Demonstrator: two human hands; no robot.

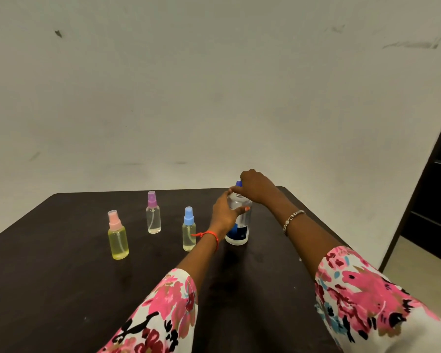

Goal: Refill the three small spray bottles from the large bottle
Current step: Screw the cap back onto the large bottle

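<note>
The large clear bottle [240,230] with a dark blue label stands upright on the dark table [61,276]. My left hand [224,212] grips its body. My right hand [256,186] is closed over its blue cap [238,184] from above. Three small spray bottles stand upright to the left. The pink-capped one [118,236] holds yellow liquid. Farther back, the purple-capped one [153,214] looks nearly empty. The blue-capped one [189,230] holds pale liquid and stands just left of my left wrist.
A pale wall rises behind the table's far edge. A dark doorway or cabinet [435,200] stands at the right, with light floor [418,271] beyond the table's right edge.
</note>
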